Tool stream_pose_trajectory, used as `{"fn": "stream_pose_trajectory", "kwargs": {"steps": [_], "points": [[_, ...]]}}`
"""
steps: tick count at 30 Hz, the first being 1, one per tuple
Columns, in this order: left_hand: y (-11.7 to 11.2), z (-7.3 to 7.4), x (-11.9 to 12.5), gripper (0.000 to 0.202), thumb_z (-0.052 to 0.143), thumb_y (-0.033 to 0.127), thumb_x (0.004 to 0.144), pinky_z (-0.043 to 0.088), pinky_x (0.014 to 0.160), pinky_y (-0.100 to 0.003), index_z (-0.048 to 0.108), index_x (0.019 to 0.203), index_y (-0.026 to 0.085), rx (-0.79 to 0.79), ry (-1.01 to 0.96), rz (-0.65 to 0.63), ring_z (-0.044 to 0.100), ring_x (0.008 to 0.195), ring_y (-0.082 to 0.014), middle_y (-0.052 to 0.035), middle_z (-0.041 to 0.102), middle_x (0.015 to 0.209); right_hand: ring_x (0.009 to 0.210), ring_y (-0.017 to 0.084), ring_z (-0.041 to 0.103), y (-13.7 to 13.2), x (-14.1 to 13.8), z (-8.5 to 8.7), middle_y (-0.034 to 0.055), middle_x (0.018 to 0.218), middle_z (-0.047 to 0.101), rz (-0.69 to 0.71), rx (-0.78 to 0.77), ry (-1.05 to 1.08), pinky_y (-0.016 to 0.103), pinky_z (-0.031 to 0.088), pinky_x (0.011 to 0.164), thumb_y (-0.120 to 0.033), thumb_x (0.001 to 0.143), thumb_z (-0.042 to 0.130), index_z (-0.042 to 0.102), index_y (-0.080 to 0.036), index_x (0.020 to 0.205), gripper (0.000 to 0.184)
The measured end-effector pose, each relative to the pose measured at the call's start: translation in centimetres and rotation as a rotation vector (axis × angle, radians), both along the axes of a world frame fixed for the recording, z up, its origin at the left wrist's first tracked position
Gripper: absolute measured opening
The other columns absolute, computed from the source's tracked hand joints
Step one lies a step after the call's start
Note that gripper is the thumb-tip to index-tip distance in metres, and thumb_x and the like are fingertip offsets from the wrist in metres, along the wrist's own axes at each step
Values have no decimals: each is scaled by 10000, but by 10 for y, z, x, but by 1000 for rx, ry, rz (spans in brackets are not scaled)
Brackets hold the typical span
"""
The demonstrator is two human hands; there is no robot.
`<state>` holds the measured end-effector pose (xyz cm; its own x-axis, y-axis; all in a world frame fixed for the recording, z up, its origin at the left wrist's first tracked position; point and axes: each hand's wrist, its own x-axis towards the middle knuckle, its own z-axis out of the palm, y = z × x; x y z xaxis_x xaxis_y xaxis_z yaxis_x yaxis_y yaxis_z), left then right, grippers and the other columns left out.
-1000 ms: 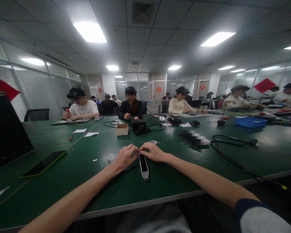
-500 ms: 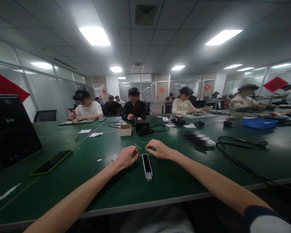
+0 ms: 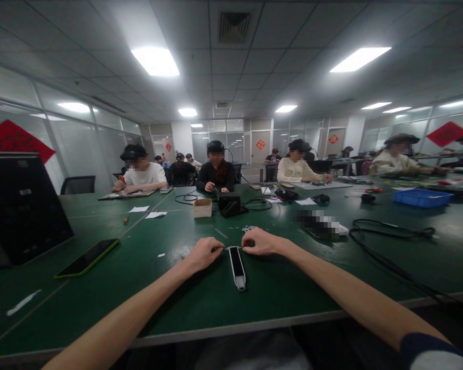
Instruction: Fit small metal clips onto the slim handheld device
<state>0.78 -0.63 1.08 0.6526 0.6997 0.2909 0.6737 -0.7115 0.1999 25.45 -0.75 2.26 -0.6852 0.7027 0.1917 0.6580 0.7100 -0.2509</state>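
A slim black and white device (image 3: 237, 266) lies lengthwise on the green table (image 3: 216, 298) in front of me. My left hand (image 3: 204, 254) rests just left of its far end, fingers curled in a pinch at the tip. My right hand (image 3: 261, 241) sits just right of that end, fingers also pinched together. What either pinch holds is too small to make out. A scatter of tiny pale parts (image 3: 249, 227) lies just beyond my right hand.
A phone in a green case (image 3: 87, 258) lies to the left, a black monitor (image 3: 21, 208) beyond it. A small cardboard box (image 3: 202, 207) and a black unit (image 3: 230, 204) stand farther back. Black cables (image 3: 389, 241) run at right, near a blue tray (image 3: 420, 198). Several people sit across.
My hands parted from a joined pinch over the device's far end, then settled at either side of it. The view has shifted slightly.
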Motion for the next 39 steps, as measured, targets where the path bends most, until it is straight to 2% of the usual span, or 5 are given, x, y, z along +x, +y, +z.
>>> {"fn": "stream_pose_trajectory", "kwargs": {"steps": [9,16,25,29,39], "points": [[-5,4,1,276,490,239,844,435,711,-212,683,1037,197,-59,7,-22,606,784,-151,-28,691,923,706,131,567,3,-1,-5,50,804,660,-4,34,-2,245,429,694,-265,815,536,683,-145,825,190],[-4,3,1,275,477,232,854,448,727,-216,688,1027,202,-115,-21,-6,623,806,-151,-22,698,958,712,129,566,1,-2,-1,54,825,660,-6,7,-13,237,428,682,-268,824,527,680,-141,842,200],[-8,5,7,290,444,228,850,449,756,-244,705,970,183,-7,52,22,620,809,-171,-54,702,914,699,128,561,1,-1,-2,49,810,651,3,27,-14,236,430,667,-277,829,520,675,-142,831,206],[-8,4,8,282,442,216,846,449,754,-246,710,928,180,-5,36,23,620,786,-165,-53,701,900,694,127,562,0,-1,-2,46,797,653,11,40,-13,236,430,665,-269,824,524,677,-140,824,200],[-9,4,7,294,460,223,844,452,737,-227,682,1031,181,-132,-51,37,620,807,-154,-27,695,975,711,132,560,1,-4,-5,50,809,655,-7,53,0,247,422,689,-261,816,543,692,-143,851,194]]}}
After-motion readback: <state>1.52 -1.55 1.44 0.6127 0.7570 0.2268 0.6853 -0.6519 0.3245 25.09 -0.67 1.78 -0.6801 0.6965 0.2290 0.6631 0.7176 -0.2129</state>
